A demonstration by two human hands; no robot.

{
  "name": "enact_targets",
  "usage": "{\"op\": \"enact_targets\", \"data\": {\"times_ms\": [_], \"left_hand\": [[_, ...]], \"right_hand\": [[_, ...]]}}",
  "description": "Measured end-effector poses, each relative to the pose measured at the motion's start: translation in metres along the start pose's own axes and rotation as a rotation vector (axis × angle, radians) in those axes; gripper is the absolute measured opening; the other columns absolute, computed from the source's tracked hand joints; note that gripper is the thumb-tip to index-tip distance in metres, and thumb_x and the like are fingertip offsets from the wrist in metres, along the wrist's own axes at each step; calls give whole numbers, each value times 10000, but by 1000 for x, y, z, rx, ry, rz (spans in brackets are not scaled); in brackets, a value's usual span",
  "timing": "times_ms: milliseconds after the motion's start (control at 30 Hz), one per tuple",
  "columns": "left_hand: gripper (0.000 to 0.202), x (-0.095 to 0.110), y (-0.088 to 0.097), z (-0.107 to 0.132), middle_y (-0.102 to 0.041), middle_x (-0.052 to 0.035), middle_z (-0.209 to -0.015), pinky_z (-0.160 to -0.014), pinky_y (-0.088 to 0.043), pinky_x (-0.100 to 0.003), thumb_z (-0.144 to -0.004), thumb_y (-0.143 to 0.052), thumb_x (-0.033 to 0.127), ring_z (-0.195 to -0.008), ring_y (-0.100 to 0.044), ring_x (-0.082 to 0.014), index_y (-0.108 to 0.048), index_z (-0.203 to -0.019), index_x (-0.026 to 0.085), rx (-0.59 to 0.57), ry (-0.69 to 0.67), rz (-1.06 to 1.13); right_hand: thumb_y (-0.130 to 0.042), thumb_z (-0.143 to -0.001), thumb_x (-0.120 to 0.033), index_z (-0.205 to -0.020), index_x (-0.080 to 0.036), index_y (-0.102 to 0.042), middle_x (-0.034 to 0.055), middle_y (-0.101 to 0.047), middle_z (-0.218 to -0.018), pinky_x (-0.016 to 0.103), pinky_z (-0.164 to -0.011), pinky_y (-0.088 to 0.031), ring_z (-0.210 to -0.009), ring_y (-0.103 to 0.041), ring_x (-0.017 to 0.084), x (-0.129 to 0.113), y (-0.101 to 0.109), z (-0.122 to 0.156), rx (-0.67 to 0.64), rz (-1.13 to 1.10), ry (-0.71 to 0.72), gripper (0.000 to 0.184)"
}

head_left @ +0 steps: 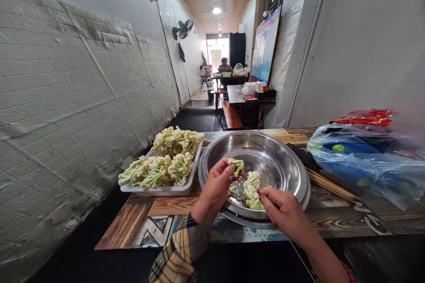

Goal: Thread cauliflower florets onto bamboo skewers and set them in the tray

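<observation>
Over a wide steel basin (292, 163), my left hand (217, 185) pinches a small cauliflower floret (237, 166) between thumb and fingers. Just to its right, my right hand (282, 208) is closed on a thin skewer (300, 257), whose lower end trails down past my wrist. Pale cauliflower pieces (252, 188) sit at the upper part of that skewer, by my right fingertips. The floret and the skewered pieces are a little apart. A few small bits lie in the basin, partly hidden by my hands.
Left of the basin, a white tray (181, 190) holds heaped cauliflower skewers (159, 170). Bare wooden sticks (332, 184) lie to the right, beside a clear plastic bag (361, 163) with green things inside. A person (225, 65) sits at a far table; a bench (231, 116) stands nearer.
</observation>
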State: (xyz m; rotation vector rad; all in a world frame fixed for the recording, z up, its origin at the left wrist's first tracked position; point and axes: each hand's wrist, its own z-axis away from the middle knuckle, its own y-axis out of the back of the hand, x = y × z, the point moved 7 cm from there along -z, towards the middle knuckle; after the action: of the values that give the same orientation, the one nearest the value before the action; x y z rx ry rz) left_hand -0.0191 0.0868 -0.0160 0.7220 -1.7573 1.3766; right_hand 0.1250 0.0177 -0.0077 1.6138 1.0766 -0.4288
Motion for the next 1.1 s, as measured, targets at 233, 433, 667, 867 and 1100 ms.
{"op": "enact_targets", "data": {"times_ms": [233,433,667,867,1100], "left_hand": [[203,1,0,3,-684,-44,-835,-640,-469,-244,-724,-726,255,-720,-629,-138,-625,-871,158,3,36,44],[216,2,-2,4,-697,-55,-878,-624,-476,-228,-725,-734,246,-740,-646,-143,-626,-888,155,-1,45,62],[231,6,-8,8,-715,-96,-913,-684,-516,-243,-790,-681,296,-810,-675,-175,-639,-946,131,-34,52,97],[214,6,-10,11,-709,-107,-950,-796,-523,-276,-827,-628,274,-887,-671,-189,-660,-963,112,-60,46,134],[186,5,-1,9,-704,-59,-926,-859,-505,-289,-746,-724,217,-874,-660,-154,-652,-897,138,-29,-16,169]], "right_hand": [[-378,-938,-329,-767,-199,-586,-36,-491,-542,232,-498,-368,-480,-483,119,1,3,0,22,29,-13,299],[-400,-936,-389,-821,-189,-622,-55,-443,-466,249,-512,-386,-445,-463,127,12,5,2,83,-29,-78,320],[-443,-920,-458,-972,-156,-658,-43,-514,-498,249,-516,-396,-475,-509,131,20,6,2,106,-75,-191,374],[-448,-918,-446,-966,-147,-653,-45,-503,-493,257,-526,-393,-475,-504,133,22,6,2,139,-53,-176,366],[-441,-919,-408,-878,-167,-635,-47,-506,-493,249,-530,-401,-470,-508,124,14,3,8,98,-44,-102,313]]}}
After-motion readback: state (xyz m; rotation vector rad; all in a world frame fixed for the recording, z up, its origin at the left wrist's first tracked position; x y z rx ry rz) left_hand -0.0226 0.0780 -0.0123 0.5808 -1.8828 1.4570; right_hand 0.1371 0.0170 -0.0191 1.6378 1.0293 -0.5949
